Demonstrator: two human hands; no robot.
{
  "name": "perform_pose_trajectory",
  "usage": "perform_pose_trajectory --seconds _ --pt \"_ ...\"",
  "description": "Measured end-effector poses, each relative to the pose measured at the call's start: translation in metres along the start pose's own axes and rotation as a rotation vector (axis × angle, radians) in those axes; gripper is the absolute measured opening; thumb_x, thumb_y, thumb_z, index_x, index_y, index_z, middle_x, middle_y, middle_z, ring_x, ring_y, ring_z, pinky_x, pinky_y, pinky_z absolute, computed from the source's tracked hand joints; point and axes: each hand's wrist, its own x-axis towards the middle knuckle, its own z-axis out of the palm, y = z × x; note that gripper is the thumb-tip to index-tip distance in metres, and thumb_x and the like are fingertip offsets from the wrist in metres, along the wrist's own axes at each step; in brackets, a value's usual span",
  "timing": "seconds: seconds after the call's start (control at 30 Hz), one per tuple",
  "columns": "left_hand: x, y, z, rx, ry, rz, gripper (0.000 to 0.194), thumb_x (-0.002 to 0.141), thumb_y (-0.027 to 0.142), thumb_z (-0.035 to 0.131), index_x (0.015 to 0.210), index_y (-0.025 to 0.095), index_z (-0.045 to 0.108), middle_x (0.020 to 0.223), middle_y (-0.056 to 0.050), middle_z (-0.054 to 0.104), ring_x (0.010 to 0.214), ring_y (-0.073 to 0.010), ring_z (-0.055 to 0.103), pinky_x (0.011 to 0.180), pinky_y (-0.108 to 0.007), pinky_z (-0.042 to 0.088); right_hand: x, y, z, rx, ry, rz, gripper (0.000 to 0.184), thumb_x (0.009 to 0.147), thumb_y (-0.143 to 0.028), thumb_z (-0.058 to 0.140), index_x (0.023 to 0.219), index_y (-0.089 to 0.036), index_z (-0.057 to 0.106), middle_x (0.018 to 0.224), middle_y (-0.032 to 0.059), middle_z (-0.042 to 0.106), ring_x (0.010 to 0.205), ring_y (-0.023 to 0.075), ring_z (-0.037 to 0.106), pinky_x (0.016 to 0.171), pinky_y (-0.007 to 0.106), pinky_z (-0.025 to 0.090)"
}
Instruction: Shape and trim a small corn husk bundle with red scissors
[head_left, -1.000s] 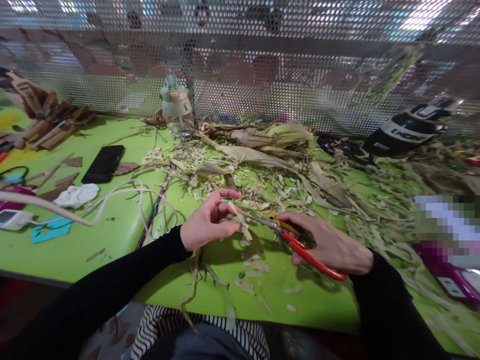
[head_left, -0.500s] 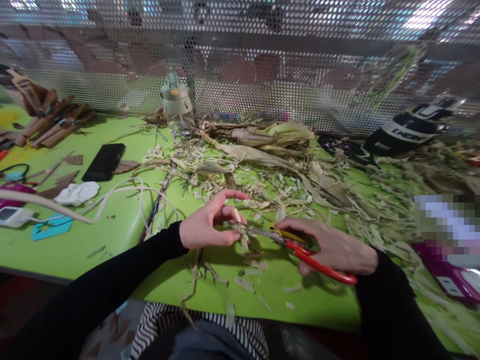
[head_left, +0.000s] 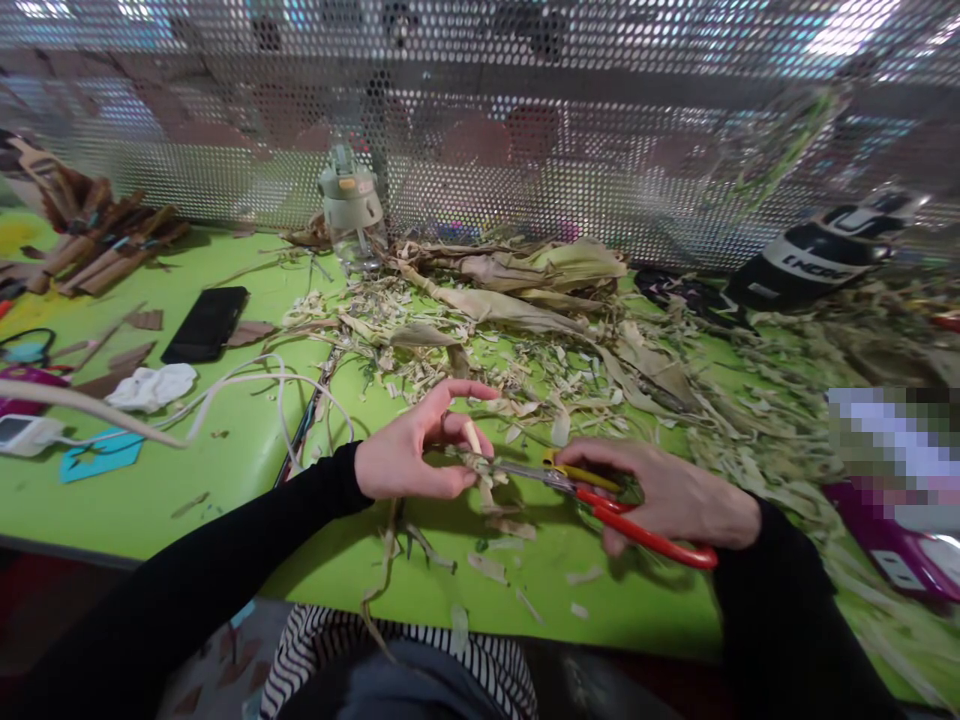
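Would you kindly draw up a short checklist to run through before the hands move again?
1. Right hand has hold of the scissors: ok.
2. Left hand has hold of the plant piece: ok.
3. Left fingertips well away from the blades: not ok; the tips point close to them.
4. Blades fully closed: cannot tell; too small.
5. Phone apart from the scissors: ok.

black rectangular phone [head_left: 205, 325]: left | pale-green-capped clear bottle [head_left: 352, 208]: upright, far, left of centre | white-banded black bottle [head_left: 799, 265]: tilted, far right
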Motion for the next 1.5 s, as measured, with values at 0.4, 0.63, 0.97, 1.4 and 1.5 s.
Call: perform_pose_trajectory --seconds 0.4,0.63,0.97,1.4,1.5 --pt "0.001 0.002 0.002 -0.066 0.041 0.019 0.066 0.067 0.003 0.061 0.124 0.021 0.035 0.083 0.001 0.061 0.082 -0.0127 0.057 0.084 -0.032 0.042 0.001 -0.004 0.0 0.034 -0.016 0.015 0.045 0.057 -0.049 0.074 0.092 -0.022 0.062 0.073 -0.0015 0.063 0.064 0.0173 0.057 0.055 0.027 0.042" --pt "0.002 0.001 0.004 -0.104 0.134 0.04 0.064 0.067 0.006 0.061 0.123 0.021 0.035 0.082 0.0 0.059 0.085 -0.0137 0.058 0.084 -0.031 0.043 0.003 -0.008 0.002 0.068 -0.002 0.008 0.04 0.059 -0.046 0.076 0.086 -0.021 0.059 0.063 -0.0045 0.055 0.055 0.0123 0.05 0.051 0.024 0.036" --pt "0.002 0.002 0.004 -0.147 0.147 0.034 0.063 0.066 0.005 0.062 0.122 0.022 0.038 0.081 0.002 0.059 0.084 -0.0128 0.057 0.079 -0.027 0.042 0.002 -0.006 0.003 0.028 0.016 0.031 0.039 0.06 -0.036 0.073 0.091 -0.022 0.056 0.069 -0.0031 0.059 0.061 0.0155 0.053 0.056 0.027 0.041" --pt "0.0 0.004 0.004 0.007 0.053 -0.067 0.071 0.065 0.005 0.061 0.128 0.022 0.032 0.083 0.001 0.057 0.08 -0.0108 0.055 0.08 -0.027 0.041 0.001 -0.014 0.011 -0.011 -0.006 0.053 0.074 0.054 -0.046 0.075 0.117 -0.017 0.05 0.104 0.0092 0.063 0.089 0.0279 0.061 0.076 0.04 0.051" --pt "0.001 0.004 0.004 0.01 0.035 -0.069 0.074 0.063 0.006 0.062 0.128 0.021 0.03 0.082 0.002 0.057 0.078 -0.0112 0.056 0.08 -0.028 0.042 0.001 -0.017 0.016 -0.038 0.031 0.034 0.077 0.053 -0.044 0.074 0.121 -0.018 0.05 0.106 0.0103 0.063 0.09 0.0292 0.062 0.077 0.042 0.052"
